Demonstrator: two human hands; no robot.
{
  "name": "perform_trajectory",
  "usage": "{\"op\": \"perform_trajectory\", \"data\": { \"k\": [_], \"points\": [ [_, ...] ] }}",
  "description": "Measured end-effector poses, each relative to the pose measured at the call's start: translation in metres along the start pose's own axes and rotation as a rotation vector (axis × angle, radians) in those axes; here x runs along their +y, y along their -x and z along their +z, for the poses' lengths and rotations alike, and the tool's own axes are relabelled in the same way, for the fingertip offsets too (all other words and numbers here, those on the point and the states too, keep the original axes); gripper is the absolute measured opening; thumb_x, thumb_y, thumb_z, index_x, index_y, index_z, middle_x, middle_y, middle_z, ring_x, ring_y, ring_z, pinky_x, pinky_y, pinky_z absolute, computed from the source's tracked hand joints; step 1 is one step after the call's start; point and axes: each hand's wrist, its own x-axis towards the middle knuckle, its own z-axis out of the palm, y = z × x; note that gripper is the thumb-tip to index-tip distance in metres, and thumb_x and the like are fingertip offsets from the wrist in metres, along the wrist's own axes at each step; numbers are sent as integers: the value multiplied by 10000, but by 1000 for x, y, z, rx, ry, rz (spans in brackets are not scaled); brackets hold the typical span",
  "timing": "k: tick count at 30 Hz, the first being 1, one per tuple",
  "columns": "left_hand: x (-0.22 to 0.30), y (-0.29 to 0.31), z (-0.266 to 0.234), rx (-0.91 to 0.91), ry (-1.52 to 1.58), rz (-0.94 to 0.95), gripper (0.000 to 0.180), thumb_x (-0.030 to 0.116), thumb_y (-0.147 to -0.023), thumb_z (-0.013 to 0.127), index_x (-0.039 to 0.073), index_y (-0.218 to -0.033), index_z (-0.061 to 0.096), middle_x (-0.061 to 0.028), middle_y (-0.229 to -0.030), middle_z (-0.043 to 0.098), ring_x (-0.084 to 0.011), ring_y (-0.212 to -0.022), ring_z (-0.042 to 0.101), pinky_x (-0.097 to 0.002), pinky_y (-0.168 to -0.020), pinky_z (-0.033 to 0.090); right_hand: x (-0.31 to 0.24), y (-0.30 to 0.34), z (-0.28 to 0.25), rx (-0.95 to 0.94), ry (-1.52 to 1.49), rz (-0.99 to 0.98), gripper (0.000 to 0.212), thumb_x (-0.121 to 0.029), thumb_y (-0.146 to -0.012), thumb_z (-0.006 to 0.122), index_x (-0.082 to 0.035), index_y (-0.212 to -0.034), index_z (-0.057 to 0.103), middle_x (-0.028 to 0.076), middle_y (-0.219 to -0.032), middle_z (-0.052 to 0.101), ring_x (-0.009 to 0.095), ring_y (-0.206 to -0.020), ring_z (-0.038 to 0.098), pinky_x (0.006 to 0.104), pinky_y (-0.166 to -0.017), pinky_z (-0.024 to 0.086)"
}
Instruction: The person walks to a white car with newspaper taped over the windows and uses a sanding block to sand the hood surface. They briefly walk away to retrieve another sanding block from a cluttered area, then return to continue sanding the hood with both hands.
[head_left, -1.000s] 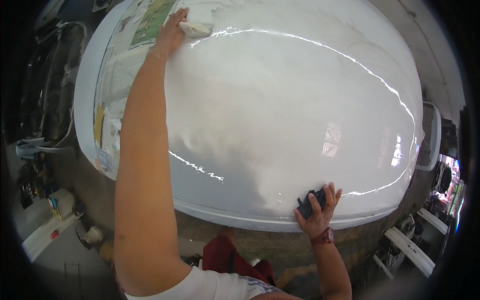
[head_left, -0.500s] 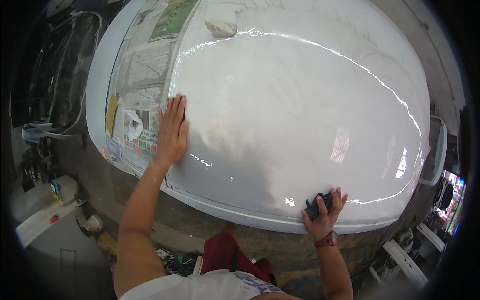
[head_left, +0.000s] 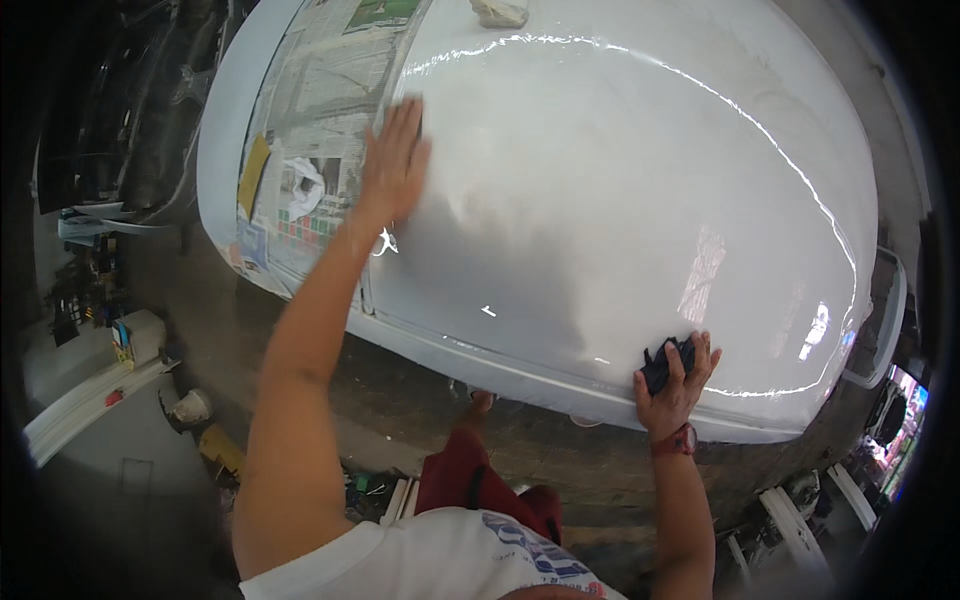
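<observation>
A glossy, wet-looking white car panel (head_left: 620, 200) spreads in front of me. Near the edge of the newspaper sheets (head_left: 335, 75), my left hand (head_left: 393, 170) lies flat on the panel, slightly blurred. A sliver of a dark flat pad shows past its fingertips; the rest is hidden under the fingers, so its kind is unclear. Close to the panel's near edge, my right hand (head_left: 678, 385) presses a crumpled dark cloth (head_left: 657, 368) against the surface, fingers curled over it. A red watch sits on the right wrist.
On the panel's far side rests a pale lump (head_left: 500, 12), perhaps a rag. A crumpled white piece (head_left: 303, 188) and a yellowish strip (head_left: 254, 175) lie on the newspaper. White rails (head_left: 95, 410) and a bucket (head_left: 190, 406) stand at lower left. A lit screen (head_left: 900, 425) is at right.
My left hand has slid farther away along the newspaper's edge. The right hand stays on the cloth near the panel's near edge. The whole view has shifted a little.
</observation>
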Motion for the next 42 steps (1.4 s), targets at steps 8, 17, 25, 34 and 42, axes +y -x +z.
{"op": "perform_trajectory", "data": {
  "k": [8, 17, 25, 34, 42],
  "points": [
    [59, 220, -30, -159, 26, -3, 696, 354, -1140, 441, 75, -1751, 257, -175, -1820, 238, -432, -1687, 164, -697, -1314, 80, -2, -2, -3, 27, -44, 7, 702, -393, -898, 852, -218, -1516, 569, 210, -1669, 402, 485, -1593, 342, 759, -1292, 165],
    [42, -51, 3, 106, -125, -120, 682, 382, -1160, 396, 27, -1728, 268, -215, -1799, 264, -450, -1657, 233, -585, -1349, 188, -14, -5, 1, 68, -67, 5, 668, -369, -900, 854, -214, -1493, 587, 194, -1645, 424, 459, -1591, 352, 723, -1311, 170],
    [170, 107, -6, -218, 12, 541, 703, 298, -1127, 498, -10, -1718, 272, -231, -1776, 311, -417, -1642, 298, -559, -1340, 244, -5, 2, -6, 58, 3, 56, 653, -369, -917, 843, -206, -1496, 589, 197, -1637, 431, 456, -1592, 353, 703, -1318, 173],
    [102, 74, 10, 85, -9, -17, 677, 362, -1159, 406, 16, -1726, 276, -229, -1797, 260, -422, -1664, 239, -574, -1353, 179, -7, -4, -1, 60, -7, 36, 645, -387, -927, 830, -202, -1496, 590, 198, -1652, 406, 451, -1602, 334, 705, -1318, 170],
    [70, -6, -10, 5, -134, -174, 681, 434, -1171, 346, 66, -1739, 268, -166, -1812, 262, -398, -1673, 222, -582, -1357, 161, -11, -2, -1, 68, -27, 8, 654, -380, -920, 838, -201, -1496, 584, 199, -1639, 413, 452, -1594, 344, 716, -1315, 166]
  ]
}}
